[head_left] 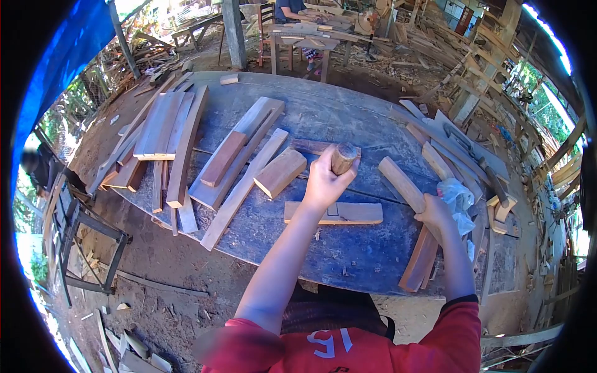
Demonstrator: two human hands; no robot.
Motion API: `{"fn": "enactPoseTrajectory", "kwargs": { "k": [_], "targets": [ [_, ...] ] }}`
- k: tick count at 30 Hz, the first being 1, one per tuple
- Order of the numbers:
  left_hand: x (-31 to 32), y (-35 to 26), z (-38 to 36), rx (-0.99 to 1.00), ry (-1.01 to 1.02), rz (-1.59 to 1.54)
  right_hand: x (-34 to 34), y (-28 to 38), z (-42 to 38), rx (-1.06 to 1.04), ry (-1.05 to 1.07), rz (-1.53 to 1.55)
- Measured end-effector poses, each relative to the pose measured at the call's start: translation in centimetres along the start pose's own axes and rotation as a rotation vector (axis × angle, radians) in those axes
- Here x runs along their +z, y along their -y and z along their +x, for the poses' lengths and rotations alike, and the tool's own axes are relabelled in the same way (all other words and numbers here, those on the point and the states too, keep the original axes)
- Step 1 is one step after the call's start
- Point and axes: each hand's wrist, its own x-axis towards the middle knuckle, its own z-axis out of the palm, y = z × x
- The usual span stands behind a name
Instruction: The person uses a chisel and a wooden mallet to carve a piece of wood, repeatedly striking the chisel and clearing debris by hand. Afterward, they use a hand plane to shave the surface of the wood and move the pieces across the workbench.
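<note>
Right hand (435, 212) closed on a curved wooden piece (410, 217), pale brown, long axis running from near table edge away leftward, left hand (323, 183) gripping a short round wooden block (343, 158), upright above the workbench (348, 255), flat board (348, 213) beneath

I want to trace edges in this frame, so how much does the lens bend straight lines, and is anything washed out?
Head view: strong fisheye, the workbench edge bows and black corners frame the picture; sky at the right rim is blown out; the left hand with its wooden handle and the right hand are sharp and evenly lit.
</note>
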Motion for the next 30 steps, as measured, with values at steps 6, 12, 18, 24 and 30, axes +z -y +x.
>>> {"fn": "enactPoseTrajectory", "kwargs": {
  "k": [6, 12, 18, 24, 30],
  "targets": [
    [0.3, 0.0, 0.1, -0.006, 0.011, 0.048, -5.2, 2.6, -2.7, -0.092, -0.303, 0.269],
    [1.0, -0.1, 0.2, -0.030, 0.104, 0.086, -10.9, 7.2, -6.4, -0.197, -0.534, 1.021],
    [1.6, 1.2, 0.0, -0.055, 0.138, 0.078, -14.3, 8.2, -8.7, -0.270, -0.355, 0.358],
    [0.4, 0.8, 0.2, -0.070, 0.061, 0.059, -13.4, 9.4, -8.3, -0.176, -0.815, 1.011],
    [-0.1, 0.4, 0.1, -0.013, 0.000, -0.028, -12.7, 9.2, -7.4, -0.338, -0.652, 0.494]
  ]
}}
